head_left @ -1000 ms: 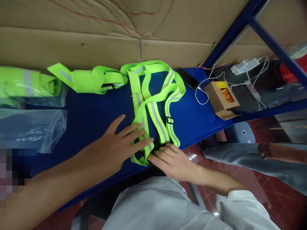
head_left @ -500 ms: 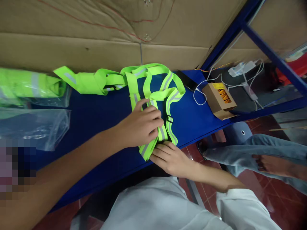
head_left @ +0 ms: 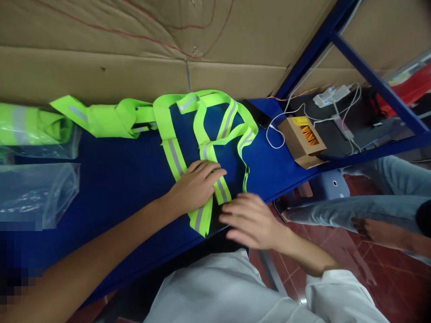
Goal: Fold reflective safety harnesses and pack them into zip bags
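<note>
Left hand (head_left: 198, 186) lies over yellow-green strap (head_left: 175, 154) (grip hidden, can't tell); right hand (head_left: 254, 220), blurred, fingers loosely outstretched, at near edge of blue desk (head_left: 124, 175).

The one view looks from the wearer's head, forward and steeply down, from near: table (head_left: 128, 166) beneath the fingers (head_left: 206, 168), panel (head_left: 134, 69) beyond them, shirt (head_left: 208, 287) on their near side. It seems rolled slightly, though blur clouds that.

On the table (head_left: 128, 170), a plastic bag (head_left: 43, 190) lies left of the straps (head_left: 174, 154), and a phone (head_left: 259, 116), then a box (head_left: 296, 140), to their right.
</note>
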A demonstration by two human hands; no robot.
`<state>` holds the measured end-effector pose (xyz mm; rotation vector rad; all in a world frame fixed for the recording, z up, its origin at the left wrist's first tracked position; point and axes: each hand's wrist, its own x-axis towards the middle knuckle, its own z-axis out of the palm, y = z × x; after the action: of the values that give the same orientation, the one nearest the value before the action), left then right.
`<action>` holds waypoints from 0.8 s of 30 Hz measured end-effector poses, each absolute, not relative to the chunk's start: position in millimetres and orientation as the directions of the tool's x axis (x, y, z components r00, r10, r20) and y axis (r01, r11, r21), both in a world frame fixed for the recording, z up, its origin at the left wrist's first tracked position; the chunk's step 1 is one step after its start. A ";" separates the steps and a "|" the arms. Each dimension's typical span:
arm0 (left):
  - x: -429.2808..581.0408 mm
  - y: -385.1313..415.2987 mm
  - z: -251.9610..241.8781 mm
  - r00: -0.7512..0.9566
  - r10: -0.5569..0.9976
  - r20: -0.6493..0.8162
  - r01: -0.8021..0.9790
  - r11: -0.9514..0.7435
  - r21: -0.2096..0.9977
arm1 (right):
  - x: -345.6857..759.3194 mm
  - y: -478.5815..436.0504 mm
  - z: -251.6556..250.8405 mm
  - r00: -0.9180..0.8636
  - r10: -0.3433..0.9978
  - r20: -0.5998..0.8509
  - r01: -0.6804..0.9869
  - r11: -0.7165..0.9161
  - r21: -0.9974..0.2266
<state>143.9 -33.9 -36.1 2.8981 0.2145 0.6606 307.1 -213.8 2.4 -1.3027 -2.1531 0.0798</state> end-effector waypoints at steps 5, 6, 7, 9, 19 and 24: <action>141.6 -34.0 -35.3 0.885 0.198 0.422 0.136 -0.975 0.173 | 332.4 -205.3 4.2 0.297 0.934 0.201 0.839 -0.154 -0.522; 141.6 -34.6 -34.9 0.883 0.205 0.422 0.145 -0.975 0.171 | 333.3 -202.4 3.6 0.305 0.938 0.165 0.820 -0.171 -0.546; 141.7 -35.2 -34.7 0.881 0.211 0.423 0.152 -0.974 0.169 | 333.0 -199.2 3.1 0.301 0.944 0.135 0.799 -0.173 -0.575; 142.4 -36.4 -34.9 0.879 0.218 0.423 0.162 -0.973 0.165 | 330.5 -192.6 2.4 0.314 0.944 0.105 0.767 -0.186 -0.614; 144.0 -39.0 -36.5 0.850 0.285 0.444 0.203 -0.953 0.224 | 297.6 -163.2 9.7 0.331 0.930 0.161 0.707 -0.131 -0.695; 140.3 -40.6 -36.4 0.818 0.334 0.469 0.219 -0.934 0.283 | 278.2 -171.1 12.5 0.207 0.976 0.070 0.775 -0.120 -0.620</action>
<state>140.3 -40.6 -36.4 2.7859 0.4297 0.7768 278.2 -171.1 12.5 -1.9497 -1.6198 0.4873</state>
